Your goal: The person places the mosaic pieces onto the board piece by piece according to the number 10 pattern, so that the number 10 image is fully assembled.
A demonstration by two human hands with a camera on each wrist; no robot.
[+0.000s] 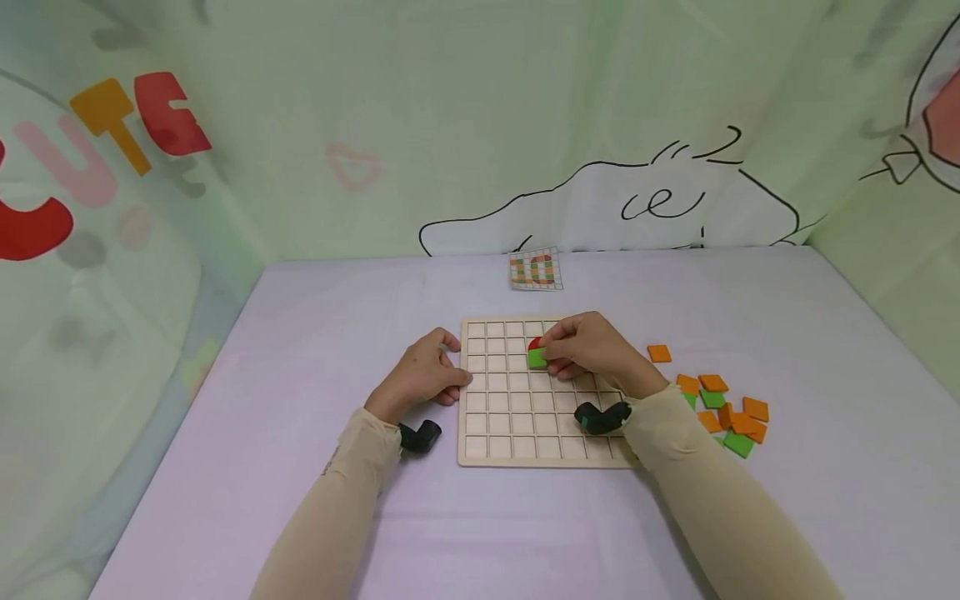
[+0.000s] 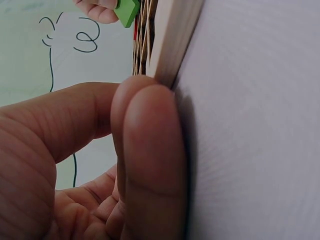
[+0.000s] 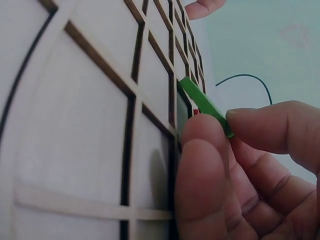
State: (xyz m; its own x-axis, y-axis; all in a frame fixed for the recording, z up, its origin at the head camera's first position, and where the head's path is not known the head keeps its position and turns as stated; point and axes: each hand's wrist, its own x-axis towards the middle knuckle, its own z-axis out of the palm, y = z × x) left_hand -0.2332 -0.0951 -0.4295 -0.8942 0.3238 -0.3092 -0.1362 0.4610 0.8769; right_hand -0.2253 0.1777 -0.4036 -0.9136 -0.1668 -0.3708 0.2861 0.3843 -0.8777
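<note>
A pale wooden grid board [image 1: 497, 425] with square cells lies on the table. My right hand [image 1: 588, 346] pinches a green square tile [image 3: 207, 107] between thumb and fingertips over an upper cell. In the right wrist view the tile is tilted, one edge at the cell's divider. Just behind it, a red piece [image 1: 534, 342] shows partly, the rest hidden by the tile and fingers. At the board's left edge, my left hand [image 1: 423, 371] touches the rim with its fingertips and holds nothing; its fingers [image 2: 152, 135] appear close against the wooden side in the left wrist view.
Loose orange tiles [image 1: 712, 383] and green tiles [image 1: 739, 443] lie scattered, some overlapping, right of the board. Behind the board, a small card [image 1: 536, 269] bears a coloured grid pattern. A printed cloth backdrop [image 1: 480, 125] rises at the table's far edge.
</note>
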